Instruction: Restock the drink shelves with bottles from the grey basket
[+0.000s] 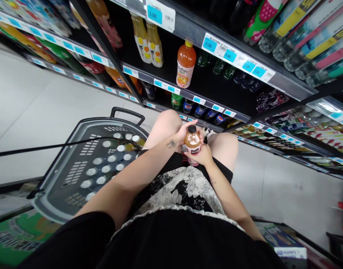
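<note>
I'm holding the bottle (193,141) over the lap, between the knees. Right hand (204,154): fingers clamping around its lower part. Left hand (185,132) is resting by its upper side; can't tell if those fingers are closed. Basket (73,147) is sitting left, shelf (213,87) ahead.

The top (171,239) is black; the lower garment (185,186) floral; left forearm (149,161) tattooed.
</note>
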The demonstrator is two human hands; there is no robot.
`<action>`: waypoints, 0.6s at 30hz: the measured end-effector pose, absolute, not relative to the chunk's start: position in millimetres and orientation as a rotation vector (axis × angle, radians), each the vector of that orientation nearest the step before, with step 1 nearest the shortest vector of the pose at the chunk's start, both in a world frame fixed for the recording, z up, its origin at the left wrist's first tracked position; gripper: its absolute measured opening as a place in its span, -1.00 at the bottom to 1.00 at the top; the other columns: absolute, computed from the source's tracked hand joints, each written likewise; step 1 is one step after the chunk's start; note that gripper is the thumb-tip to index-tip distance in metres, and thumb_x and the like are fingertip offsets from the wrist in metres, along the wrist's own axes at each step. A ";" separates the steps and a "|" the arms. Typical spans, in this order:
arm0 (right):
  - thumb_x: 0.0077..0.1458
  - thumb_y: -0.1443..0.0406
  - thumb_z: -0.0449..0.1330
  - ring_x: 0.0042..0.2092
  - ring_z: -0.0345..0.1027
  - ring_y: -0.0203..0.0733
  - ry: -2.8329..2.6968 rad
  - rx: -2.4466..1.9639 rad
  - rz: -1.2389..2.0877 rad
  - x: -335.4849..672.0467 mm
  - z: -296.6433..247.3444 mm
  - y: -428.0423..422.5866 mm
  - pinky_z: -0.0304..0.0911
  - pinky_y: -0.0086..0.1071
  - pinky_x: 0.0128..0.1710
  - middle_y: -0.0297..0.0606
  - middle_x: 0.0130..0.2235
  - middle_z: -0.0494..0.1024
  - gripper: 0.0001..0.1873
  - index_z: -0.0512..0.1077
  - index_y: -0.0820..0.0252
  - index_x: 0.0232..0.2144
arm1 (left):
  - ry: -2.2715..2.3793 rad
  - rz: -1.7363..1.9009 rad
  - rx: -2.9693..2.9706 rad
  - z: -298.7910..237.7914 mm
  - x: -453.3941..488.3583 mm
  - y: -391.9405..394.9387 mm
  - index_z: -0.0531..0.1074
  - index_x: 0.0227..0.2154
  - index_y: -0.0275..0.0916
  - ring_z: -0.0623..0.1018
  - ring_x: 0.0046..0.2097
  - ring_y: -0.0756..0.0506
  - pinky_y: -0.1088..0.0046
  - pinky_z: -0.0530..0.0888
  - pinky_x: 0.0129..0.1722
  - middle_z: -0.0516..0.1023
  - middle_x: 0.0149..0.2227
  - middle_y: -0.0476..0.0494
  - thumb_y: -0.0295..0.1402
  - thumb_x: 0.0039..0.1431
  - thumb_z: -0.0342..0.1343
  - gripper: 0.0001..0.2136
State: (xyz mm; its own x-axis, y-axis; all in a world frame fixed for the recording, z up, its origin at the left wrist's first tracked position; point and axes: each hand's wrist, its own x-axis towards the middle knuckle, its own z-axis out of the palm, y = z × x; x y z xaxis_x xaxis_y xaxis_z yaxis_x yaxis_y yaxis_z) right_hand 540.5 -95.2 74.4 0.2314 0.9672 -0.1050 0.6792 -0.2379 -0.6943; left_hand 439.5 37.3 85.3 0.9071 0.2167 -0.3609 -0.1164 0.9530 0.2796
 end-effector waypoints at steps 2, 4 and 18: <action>-0.17 -0.11 0.40 -0.30 0.51 0.09 -1.525 -2.002 0.736 540.7 73.4 -95.4 0.36 -0.20 -0.22 -0.16 -0.45 0.55 -0.54 0.47 0.12 -0.47 | 0.393 0.169 0.261 85.7 439.5 37.2 0.57 -0.44 -0.33 0.60 -0.38 -0.31 0.22 0.49 -0.37 0.56 -0.54 -0.35 0.04 0.26 -0.05 -0.48; -0.14 -0.11 0.37 -0.29 0.50 0.10 -1.565 -2.025 0.741 540.9 73.0 -95.3 0.36 -0.19 -0.21 -0.15 -0.44 0.55 -0.54 0.48 0.13 -0.45 | 0.381 0.167 0.278 86.2 439.7 37.2 0.57 -0.45 -0.33 0.60 -0.37 -0.31 0.23 0.49 -0.38 0.56 -0.54 -0.37 0.08 0.26 -0.08 -0.44; -0.03 -0.06 0.34 -0.28 0.53 -0.01 -1.387 -1.887 1.050 548.1 55.6 -91.2 0.38 -0.29 -0.24 -0.23 -0.36 0.62 -0.59 0.52 0.16 -0.40 | 0.616 0.416 0.166 54.4 452.3 40.2 0.51 -0.43 -0.32 0.61 -0.38 -0.22 0.27 0.55 -0.27 0.54 -0.56 -0.26 0.05 0.20 0.07 -0.54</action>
